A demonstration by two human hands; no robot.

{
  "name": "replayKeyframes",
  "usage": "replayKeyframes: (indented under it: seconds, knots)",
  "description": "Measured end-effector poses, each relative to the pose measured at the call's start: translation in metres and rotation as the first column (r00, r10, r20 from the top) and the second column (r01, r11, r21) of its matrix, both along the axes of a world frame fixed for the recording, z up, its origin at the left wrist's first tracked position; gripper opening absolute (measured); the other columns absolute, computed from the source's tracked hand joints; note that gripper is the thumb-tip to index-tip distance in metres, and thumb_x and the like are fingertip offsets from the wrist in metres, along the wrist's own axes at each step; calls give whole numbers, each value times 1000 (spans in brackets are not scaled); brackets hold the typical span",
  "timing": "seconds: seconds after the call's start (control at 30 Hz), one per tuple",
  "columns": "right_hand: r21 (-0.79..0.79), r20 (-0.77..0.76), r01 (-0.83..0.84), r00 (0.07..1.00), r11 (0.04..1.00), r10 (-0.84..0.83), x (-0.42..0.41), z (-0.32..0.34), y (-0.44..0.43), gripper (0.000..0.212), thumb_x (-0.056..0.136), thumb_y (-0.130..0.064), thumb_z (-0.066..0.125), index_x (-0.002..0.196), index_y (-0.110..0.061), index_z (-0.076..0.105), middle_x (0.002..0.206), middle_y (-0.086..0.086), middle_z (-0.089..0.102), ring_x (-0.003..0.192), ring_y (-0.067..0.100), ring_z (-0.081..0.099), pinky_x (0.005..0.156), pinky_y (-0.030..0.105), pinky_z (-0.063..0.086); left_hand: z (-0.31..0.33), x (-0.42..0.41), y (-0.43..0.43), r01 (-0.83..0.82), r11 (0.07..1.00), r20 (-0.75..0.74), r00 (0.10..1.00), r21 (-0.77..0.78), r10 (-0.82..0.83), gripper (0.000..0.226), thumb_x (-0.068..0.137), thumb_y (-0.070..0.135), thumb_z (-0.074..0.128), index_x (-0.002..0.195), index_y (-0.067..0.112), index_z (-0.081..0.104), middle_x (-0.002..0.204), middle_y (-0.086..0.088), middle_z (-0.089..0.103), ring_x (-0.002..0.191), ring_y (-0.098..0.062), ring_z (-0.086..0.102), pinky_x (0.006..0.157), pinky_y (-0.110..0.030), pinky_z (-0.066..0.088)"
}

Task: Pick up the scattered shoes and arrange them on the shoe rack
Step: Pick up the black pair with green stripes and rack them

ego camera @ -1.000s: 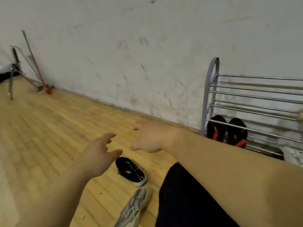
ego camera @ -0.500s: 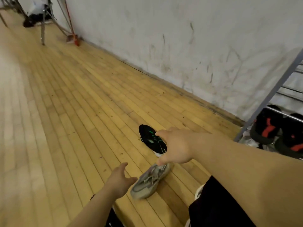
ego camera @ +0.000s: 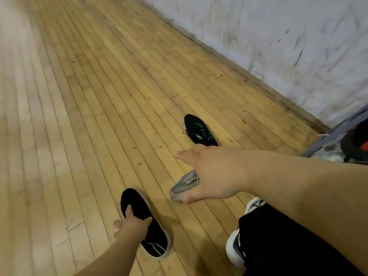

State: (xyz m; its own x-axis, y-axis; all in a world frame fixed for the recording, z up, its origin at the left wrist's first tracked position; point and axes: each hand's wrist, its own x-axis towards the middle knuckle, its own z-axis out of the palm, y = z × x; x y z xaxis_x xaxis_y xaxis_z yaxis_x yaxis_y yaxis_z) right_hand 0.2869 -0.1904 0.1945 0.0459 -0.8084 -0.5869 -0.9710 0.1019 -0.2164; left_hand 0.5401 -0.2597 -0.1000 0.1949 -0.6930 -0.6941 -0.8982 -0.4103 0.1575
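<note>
Three loose shoes lie on the wooden floor. My left hand grips a black slip-on shoe at its middle, fingers curled over the upper. A grey laced shoe lies to its right, its heel end hidden behind my right hand. That hand hovers above it with fingers spread and holds nothing. Farther off, near the wall, lies a black shoe with green stripes. A corner of the metal shoe rack shows at the right edge.
Black shoes with red marks sit on the rack's bottom level. My own white sneakers and black trouser leg fill the lower right. A scuffed white wall runs along the far right, and plank floor stretches left.
My view has tilted down and left, bringing the black slip-on shoe into sight. The left hand has dropped onto it and taken hold. My right hand stays spread over the grey shoe.
</note>
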Motion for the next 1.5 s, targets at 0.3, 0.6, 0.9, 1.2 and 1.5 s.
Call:
replayKeyframes:
  seconds: [0.3, 0.6, 0.9, 1.2, 1.5]
  knots:
    - [48, 31, 16, 999, 999, -17, 7, -4, -9, 106, 85, -71, 64, 163, -35, 1, 164, 3, 26, 141, 28, 42, 110, 43, 45, -11, 15, 33, -132, 987, -298, 949, -88, 100, 75, 93, 9, 61, 159, 27, 29, 144, -7, 58, 95, -27, 70, 78, -41, 63]
    - [107, 74, 190, 977, 976, -199, -20, 2, -3, 106, 87, -64, 67, 164, -35, 0, 167, 6, 24, 145, 32, 38, 115, 45, 40, 73, -40, 0, -322, 934, -639, 753, -154, 154, 76, 89, -11, 53, 152, 30, 43, 93, -8, 70, 75, -27, 72, 65, -39, 62]
    - [144, 89, 295, 947, 945, -309, -45, 15, 21, 106, 89, -57, 70, 164, -32, 1, 166, 8, 31, 147, 31, 38, 114, 40, 39, 135, -93, -23, -105, 950, -661, 740, -295, -123, 49, 89, -5, 52, 125, 26, 67, 69, -4, 66, 60, -19, 56, 57, -28, 48]
    - [177, 98, 314, 938, 933, -334, -64, 8, 50, 108, 90, -59, 69, 165, -26, -1, 168, 8, 27, 146, 31, 38, 114, 39, 39, 23, -66, 38, 638, 769, -198, 761, 53, -618, 91, 85, 37, 74, 160, 26, 23, 143, 0, 54, 120, -16, 59, 93, -26, 53]
    - [202, 96, 317, 935, 927, -341, -81, 8, 66, 108, 89, -58, 70, 165, -29, -1, 162, 10, 38, 135, 29, 49, 104, 34, 46, 35, -80, 44, 517, 843, -216, 815, -144, -537, 43, 97, 18, 61, 139, 26, 60, 120, 3, 66, 103, -12, 63, 84, -25, 56]
